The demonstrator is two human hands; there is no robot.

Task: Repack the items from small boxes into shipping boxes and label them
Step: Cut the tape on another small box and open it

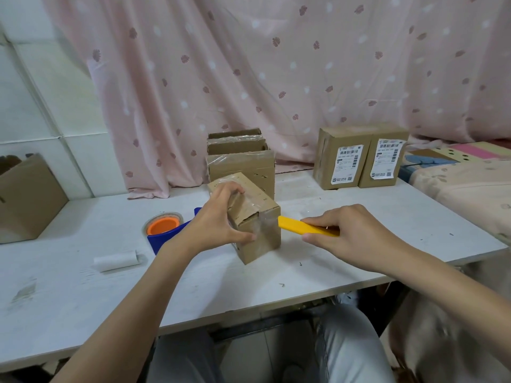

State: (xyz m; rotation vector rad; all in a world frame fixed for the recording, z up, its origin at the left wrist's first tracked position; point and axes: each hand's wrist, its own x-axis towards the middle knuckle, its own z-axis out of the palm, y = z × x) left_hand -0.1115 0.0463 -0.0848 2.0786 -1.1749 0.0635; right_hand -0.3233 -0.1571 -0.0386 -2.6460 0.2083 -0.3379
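Nearest to me, my left hand (221, 217) grips the small box (249, 217) at the table (83, 286) centre, and my right hand (345, 233) grasps the yellow cutter (301, 226) at its taped edge. I should cut shallow along the seam and hold the box firm. The cardboard is worn, with wrinkled clear tape.

Bright even indoor light, soft shadows, wide-angle bending at edges, lower-right blur
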